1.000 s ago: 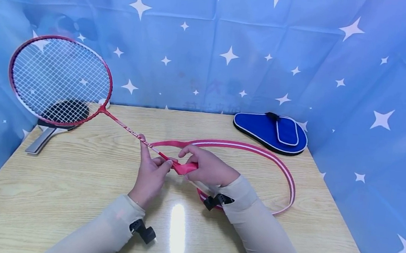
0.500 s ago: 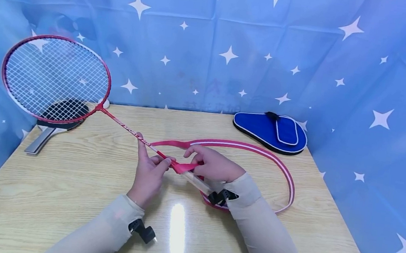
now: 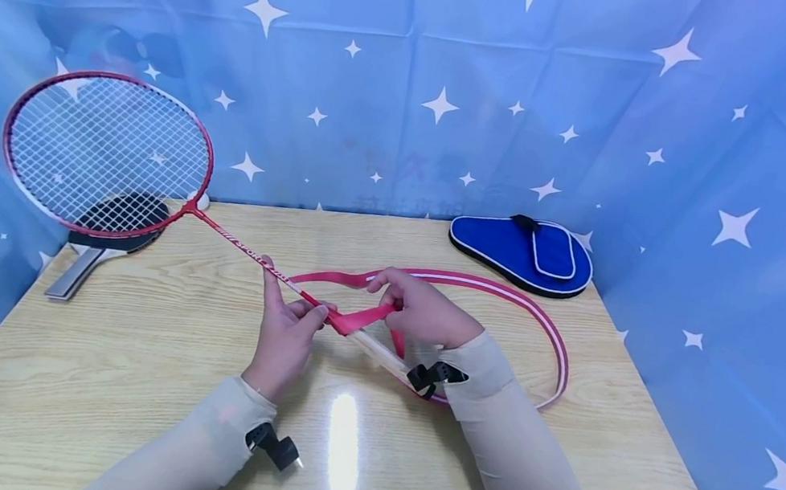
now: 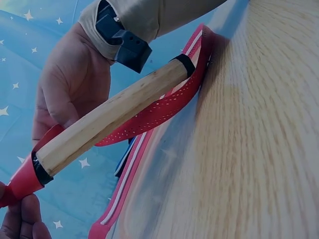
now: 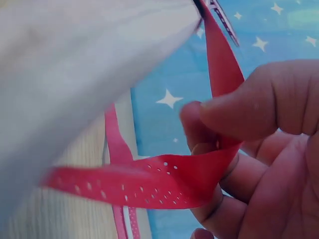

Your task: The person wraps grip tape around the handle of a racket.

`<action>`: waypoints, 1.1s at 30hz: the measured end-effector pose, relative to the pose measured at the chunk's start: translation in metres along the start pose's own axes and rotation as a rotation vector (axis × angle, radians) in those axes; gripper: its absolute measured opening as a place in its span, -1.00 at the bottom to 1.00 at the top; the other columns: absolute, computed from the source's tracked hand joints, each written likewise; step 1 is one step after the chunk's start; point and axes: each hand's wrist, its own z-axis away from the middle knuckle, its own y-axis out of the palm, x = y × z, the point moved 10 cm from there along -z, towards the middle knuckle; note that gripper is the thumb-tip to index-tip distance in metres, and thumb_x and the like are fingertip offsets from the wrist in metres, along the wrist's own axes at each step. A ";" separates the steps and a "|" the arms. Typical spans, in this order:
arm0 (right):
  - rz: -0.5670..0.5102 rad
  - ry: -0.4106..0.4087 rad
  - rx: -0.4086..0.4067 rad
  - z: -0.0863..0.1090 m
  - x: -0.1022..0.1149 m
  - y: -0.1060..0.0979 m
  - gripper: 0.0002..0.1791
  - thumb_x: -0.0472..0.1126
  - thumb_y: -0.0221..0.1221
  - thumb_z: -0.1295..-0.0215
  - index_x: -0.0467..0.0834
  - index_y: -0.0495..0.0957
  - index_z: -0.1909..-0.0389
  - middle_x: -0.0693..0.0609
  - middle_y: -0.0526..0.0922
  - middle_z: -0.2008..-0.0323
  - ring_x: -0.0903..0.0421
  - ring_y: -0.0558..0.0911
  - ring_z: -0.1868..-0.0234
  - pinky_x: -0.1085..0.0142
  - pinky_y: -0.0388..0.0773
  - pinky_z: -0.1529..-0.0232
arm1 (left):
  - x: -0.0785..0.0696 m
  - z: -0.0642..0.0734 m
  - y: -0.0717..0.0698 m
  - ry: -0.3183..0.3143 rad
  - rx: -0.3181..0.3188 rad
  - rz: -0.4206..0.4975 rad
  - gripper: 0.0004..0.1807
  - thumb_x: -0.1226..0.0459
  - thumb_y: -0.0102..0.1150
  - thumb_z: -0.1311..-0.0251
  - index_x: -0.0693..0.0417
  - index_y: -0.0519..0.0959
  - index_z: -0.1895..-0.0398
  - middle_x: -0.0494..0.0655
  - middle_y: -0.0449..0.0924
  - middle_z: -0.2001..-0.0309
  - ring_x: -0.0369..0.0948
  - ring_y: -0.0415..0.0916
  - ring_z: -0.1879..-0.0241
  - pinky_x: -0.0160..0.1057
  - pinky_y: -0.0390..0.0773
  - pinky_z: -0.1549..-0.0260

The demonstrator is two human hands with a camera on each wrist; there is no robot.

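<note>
My left hand (image 3: 280,345) pinches a red badminton racket (image 3: 247,249) where the shaft meets the handle, its forefinger along the shaft. The head of the racket tilts up to the far left. Its bare wooden handle (image 4: 114,114) has a black band at each end, plain in the left wrist view. Red overgrip tape (image 3: 364,320) is wrapped at the handle's top, under my left thumb. My right hand (image 3: 432,314) pinches that tape between thumb and forefinger, right of the handle. In the right wrist view the perforated tape (image 5: 224,59) bends round the fingers.
The long tape's white-striped loop (image 3: 559,353) lies on the wooden table (image 3: 128,393) at right. A black table tennis bat (image 3: 78,274) and a white ball (image 3: 204,201) sit behind the racket head. At the back right is a blue bat case (image 3: 502,249).
My right hand has moved right and slightly up with the tape, and a longer stretch of it shows from the handle. The racket head dipped slightly left; my left hand keeps its hold.
</note>
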 end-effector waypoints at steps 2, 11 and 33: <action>0.013 -0.012 -0.028 0.001 0.000 -0.004 -0.42 -0.50 0.31 -0.21 -0.05 0.49 -0.22 -0.07 0.61 0.21 -0.05 0.56 0.26 0.24 0.61 0.25 | 0.000 0.001 0.001 0.008 0.000 0.012 0.24 0.44 0.18 -0.44 -0.52 -0.56 -0.67 0.10 0.74 0.17 -0.13 0.74 0.12 -0.29 0.66 -0.12; -0.078 -0.045 -0.110 0.003 -0.004 -0.021 -0.48 -0.49 0.29 -0.24 -0.09 0.46 -0.18 -0.11 0.54 0.27 -0.05 0.46 0.36 0.23 0.48 0.32 | 0.001 -0.001 0.003 0.020 -0.003 0.033 0.22 0.47 0.14 -0.45 -0.45 -0.56 -0.68 0.02 0.75 0.23 -0.19 0.73 0.15 -0.31 0.66 -0.10; -0.031 -0.028 0.009 0.008 -0.030 -0.037 -0.81 -0.28 0.33 -0.36 -0.09 0.59 0.06 -0.11 0.65 0.08 -0.12 0.58 0.12 0.10 0.55 0.07 | 0.006 -0.003 0.001 0.002 -0.018 0.011 0.21 0.50 0.10 -0.44 -0.38 -0.59 -0.67 0.01 0.77 0.22 -0.19 0.74 0.12 -0.33 0.66 -0.06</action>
